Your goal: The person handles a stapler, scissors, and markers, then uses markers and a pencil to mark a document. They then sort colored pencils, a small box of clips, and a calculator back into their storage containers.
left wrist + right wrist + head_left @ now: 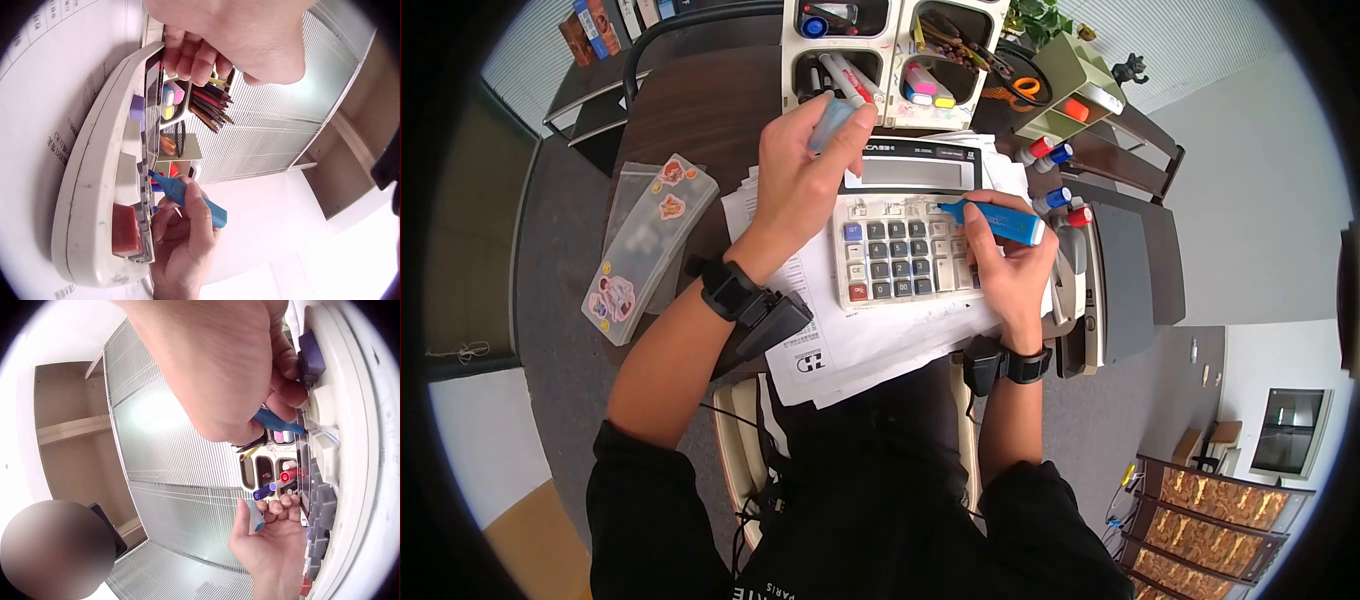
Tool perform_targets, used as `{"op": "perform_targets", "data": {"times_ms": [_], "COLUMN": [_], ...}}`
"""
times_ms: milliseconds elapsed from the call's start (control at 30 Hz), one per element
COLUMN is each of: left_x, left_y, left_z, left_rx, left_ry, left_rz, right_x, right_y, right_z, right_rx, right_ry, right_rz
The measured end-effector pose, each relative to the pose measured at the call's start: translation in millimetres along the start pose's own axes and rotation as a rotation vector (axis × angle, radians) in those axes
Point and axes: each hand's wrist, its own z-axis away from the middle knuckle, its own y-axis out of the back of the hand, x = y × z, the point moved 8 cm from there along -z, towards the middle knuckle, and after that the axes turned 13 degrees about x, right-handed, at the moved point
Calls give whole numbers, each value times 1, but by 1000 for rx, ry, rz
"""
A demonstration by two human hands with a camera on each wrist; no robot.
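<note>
A large white calculator (890,250) with grey, blue and red keys lies on a stack of printed papers (840,345). My right hand (1012,275) grips a blue highlighter (1012,224), its uncapped tip at the strip above the upper right keys. In the left wrist view the highlighter's dark tip (151,173) is right at the calculator's face. My left hand (800,185), raised over the calculator's upper left corner, pinches a light blue translucent cap (832,124) between thumb and fingers. The same cap (256,516) shows in the right wrist view.
A long pencil case (650,250) with stickers lies to the left. At the back stands a white organizer (887,100) with pens, pencils and highlighters. Several red and blue markers (1055,198) stand right of the papers, near a dark-topped machine (1125,270). Behind is a green holder (1065,80).
</note>
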Motion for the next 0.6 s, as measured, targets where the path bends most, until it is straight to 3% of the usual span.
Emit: {"op": "perform_targets", "data": {"times_ms": [600], "left_x": [0], "left_y": [0], "left_z": [0], "left_rx": [2], "left_ry": [10], "left_rz": [-3], "right_x": [-1], "right_y": [0], "right_z": [-1], "right_rx": [20], "right_ry": [-99], "right_rz": [-151]}}
